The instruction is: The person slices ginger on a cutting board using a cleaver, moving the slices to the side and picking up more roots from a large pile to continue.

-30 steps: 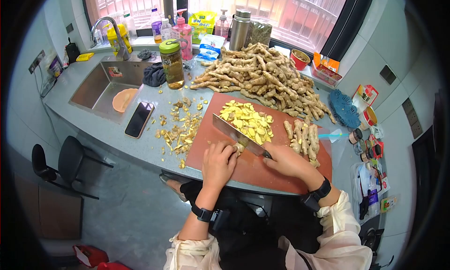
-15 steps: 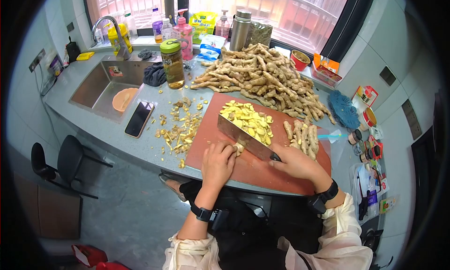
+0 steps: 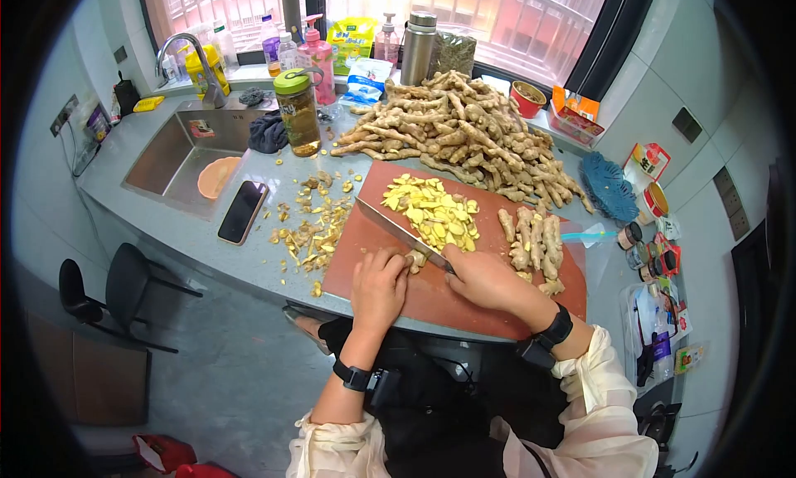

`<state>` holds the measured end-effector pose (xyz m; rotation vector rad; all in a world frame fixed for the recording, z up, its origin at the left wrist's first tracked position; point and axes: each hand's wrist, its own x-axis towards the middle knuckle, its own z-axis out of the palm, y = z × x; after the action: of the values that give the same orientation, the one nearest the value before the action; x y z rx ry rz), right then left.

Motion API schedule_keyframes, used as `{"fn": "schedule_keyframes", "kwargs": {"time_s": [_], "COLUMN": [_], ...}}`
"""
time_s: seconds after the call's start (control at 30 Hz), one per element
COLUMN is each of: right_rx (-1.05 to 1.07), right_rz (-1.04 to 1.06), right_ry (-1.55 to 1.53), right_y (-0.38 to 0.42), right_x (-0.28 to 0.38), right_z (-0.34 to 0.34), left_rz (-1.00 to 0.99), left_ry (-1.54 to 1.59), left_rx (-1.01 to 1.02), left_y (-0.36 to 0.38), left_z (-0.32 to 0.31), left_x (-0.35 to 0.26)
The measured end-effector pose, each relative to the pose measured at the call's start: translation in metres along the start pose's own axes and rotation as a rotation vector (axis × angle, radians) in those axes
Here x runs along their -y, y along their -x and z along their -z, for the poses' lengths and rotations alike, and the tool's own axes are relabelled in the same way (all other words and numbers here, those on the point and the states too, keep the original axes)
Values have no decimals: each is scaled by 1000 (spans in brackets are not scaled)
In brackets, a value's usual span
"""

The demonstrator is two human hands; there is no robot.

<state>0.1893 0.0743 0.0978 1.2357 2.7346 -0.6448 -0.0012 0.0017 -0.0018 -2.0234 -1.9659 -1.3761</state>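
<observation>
On the red-brown cutting board (image 3: 431,300), my left hand (image 3: 380,286) has its fingers closed on a small piece of ginger (image 3: 416,261). My right hand (image 3: 485,277) is wrapped round the handle of a cleaver (image 3: 400,231), whose blade slants up to the left, just beyond that piece. Behind the blade is a heap of yellow ginger slices (image 3: 431,211). Several unsliced ginger pieces (image 3: 532,239) lie at the board's right side. Peelings and scraps (image 3: 313,233) are scattered on the counter left of the board.
A large pile of ginger (image 3: 464,130) stands behind the board. To the left are a phone (image 3: 244,213), a bottle with a green lid (image 3: 299,117), a dark cloth (image 3: 269,132) and the sink (image 3: 170,159). Jars (image 3: 637,254) and a blue dish (image 3: 608,188) are at the right.
The right hand has moved left with the cleaver, and the blade is now seen more edge-on. The left hand stays at the ginger piece. The whole view has shifted slightly.
</observation>
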Motion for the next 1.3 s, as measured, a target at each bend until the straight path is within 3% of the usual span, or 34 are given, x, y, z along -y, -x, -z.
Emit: {"fn": "schedule_keyframes", "kwargs": {"time_s": [0.47, 0.77, 1.3], "right_rx": [-145, -87, -92], "right_rz": [15, -50, -34], "right_ry": [-148, -146, -93], "right_y": [41, 49, 48], "right_x": [-32, -10, -13], "right_z": [-12, 4, 4], "left_rz": [15, -28, -44], "left_ry": [32, 154, 96], "left_rx": [5, -7, 11], "left_y": [3, 4, 3], "left_z": [3, 2, 2], "left_x": [-3, -1, -1]}}
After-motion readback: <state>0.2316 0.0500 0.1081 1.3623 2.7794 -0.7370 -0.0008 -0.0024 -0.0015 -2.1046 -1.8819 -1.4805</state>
